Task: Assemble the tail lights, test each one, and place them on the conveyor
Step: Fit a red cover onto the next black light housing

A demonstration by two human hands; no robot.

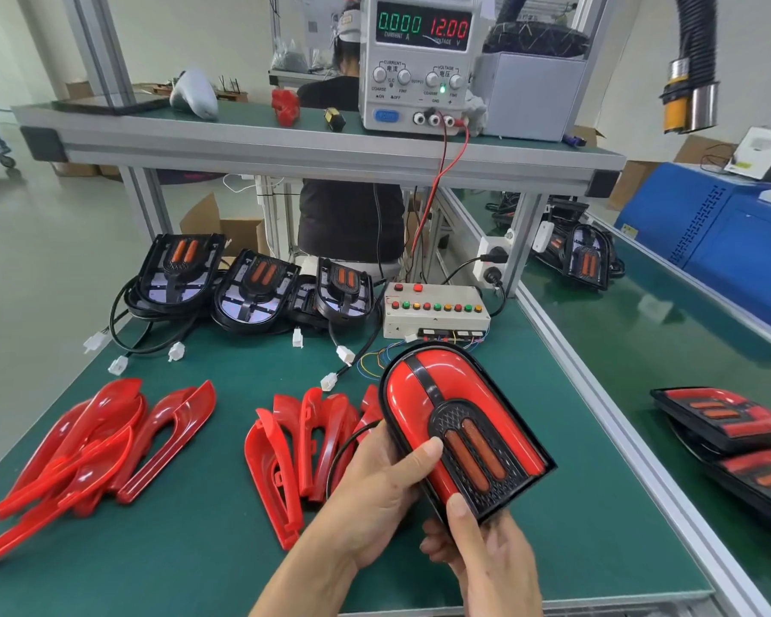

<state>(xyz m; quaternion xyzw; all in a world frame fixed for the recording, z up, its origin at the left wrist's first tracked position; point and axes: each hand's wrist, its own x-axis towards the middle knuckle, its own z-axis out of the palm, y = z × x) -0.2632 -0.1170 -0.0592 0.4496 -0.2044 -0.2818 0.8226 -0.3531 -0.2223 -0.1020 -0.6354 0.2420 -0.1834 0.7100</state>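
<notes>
Lower centre of the frame: we hold one assembled tail light (459, 427) above the green bench (205, 545). Our left hand (381, 487) wraps its left edge, thumb across the red lens; our right hand (486, 554) pinches its near corner, thumb on the black grille. Its black cable loops under the left hand, the plug hidden from us.

Risks, as we judge them: the glossy lens may slip from a thumb-only hold, or the trailing cable may snag the red lenses (312, 443) piled just beside it. If the lens is not fully seated, the test at the button box (437, 316) could pass a faulty unit to the conveyor (642, 313), right.

Legible writing: the supply (419, 60), upper centre, shows "0.000" CURRENT A and "12.00" VOLTAGE V; knobs read COARSE and FINE.
</notes>
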